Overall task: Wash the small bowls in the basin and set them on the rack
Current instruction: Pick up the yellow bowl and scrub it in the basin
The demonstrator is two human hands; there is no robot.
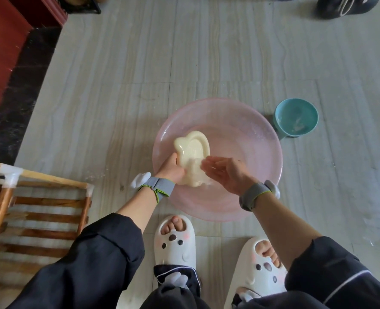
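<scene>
Over the pink basin [263, 139] on the floor [184, 52], a person's left hand [173, 169] clamps the near end of a cream lobed bowl [193, 148], its grip curled round the rim, while the right hand [226, 172], fingers flat and holding nothing, rubs the inside. The bowl's long axis runs 6 to 12 o'clock, lobed end pointing to 12, hollow facing up. Wet and held at one end only, it could slip and strike the basin. The wooden rack [51, 204] stands at 8 o'clock, a teal bowl [295, 117] at 2
</scene>
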